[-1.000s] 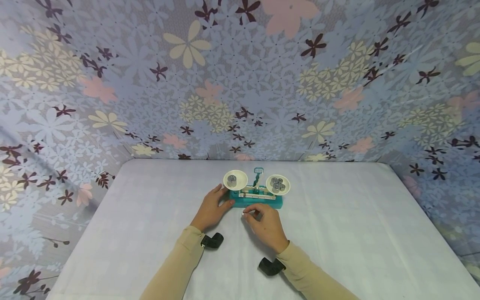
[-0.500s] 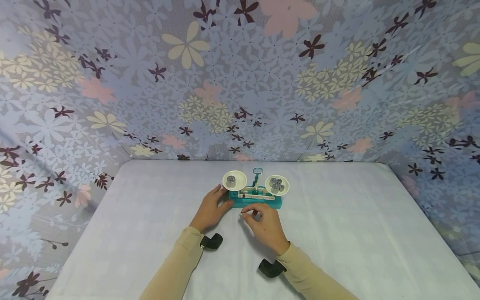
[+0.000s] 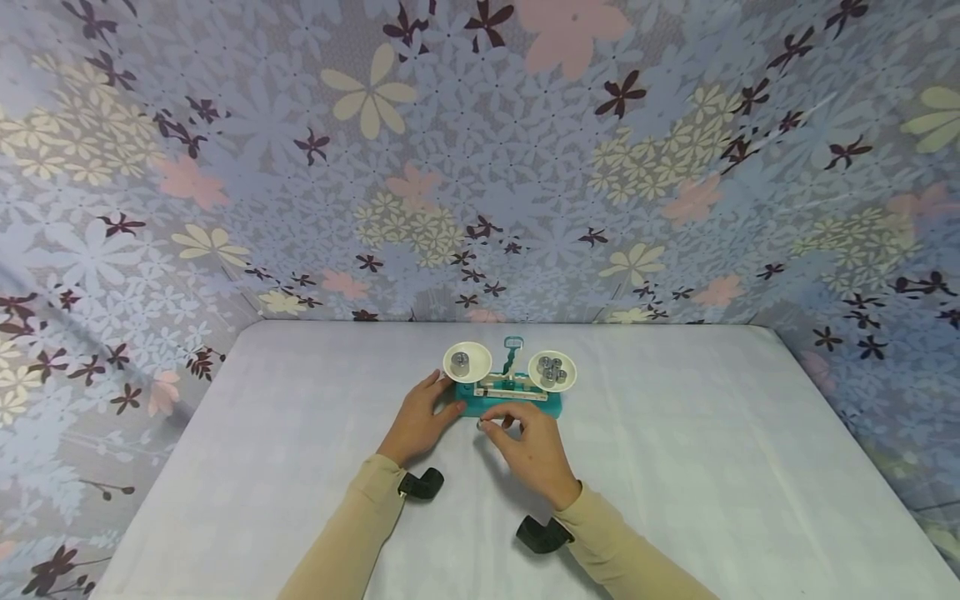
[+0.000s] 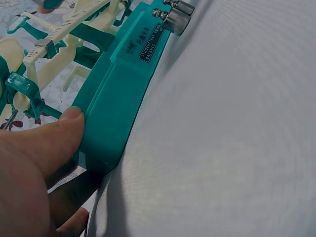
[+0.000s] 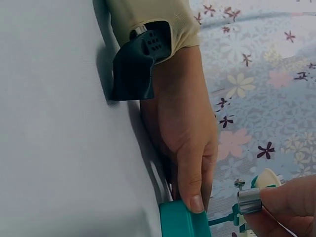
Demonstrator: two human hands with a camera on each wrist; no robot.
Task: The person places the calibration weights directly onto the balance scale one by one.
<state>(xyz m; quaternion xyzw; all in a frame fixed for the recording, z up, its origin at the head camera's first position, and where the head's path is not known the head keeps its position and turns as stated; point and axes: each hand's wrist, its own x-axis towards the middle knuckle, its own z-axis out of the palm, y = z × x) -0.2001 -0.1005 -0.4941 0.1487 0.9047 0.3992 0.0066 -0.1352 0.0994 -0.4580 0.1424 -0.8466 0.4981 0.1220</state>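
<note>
A teal balance scale (image 3: 534,407) with two cream pans stands on the white-covered table. My left hand (image 3: 420,423) grips the left end of its base, thumb (image 4: 69,123) on the near side and fingers round the end. My right hand (image 3: 528,450) pinches a small silver metal weight (image 5: 249,201) between thumb and fingertips, just in front of the base. One larger weight (image 3: 460,362) sits in the left pan (image 3: 480,360); several weights (image 3: 551,372) are in the right pan (image 3: 567,367). Two knobbed weights (image 4: 177,19) stand beside the base in the left wrist view.
A white cloth (image 3: 697,450) covers the table. A flower-patterned fabric wall (image 3: 480,167) rises behind and at both sides. Black wrist-worn cameras (image 3: 422,483) sit below each hand.
My right hand has shifted very slightly left and up with the weight in its fingers. The left hand keeps its hold on the scale base.
</note>
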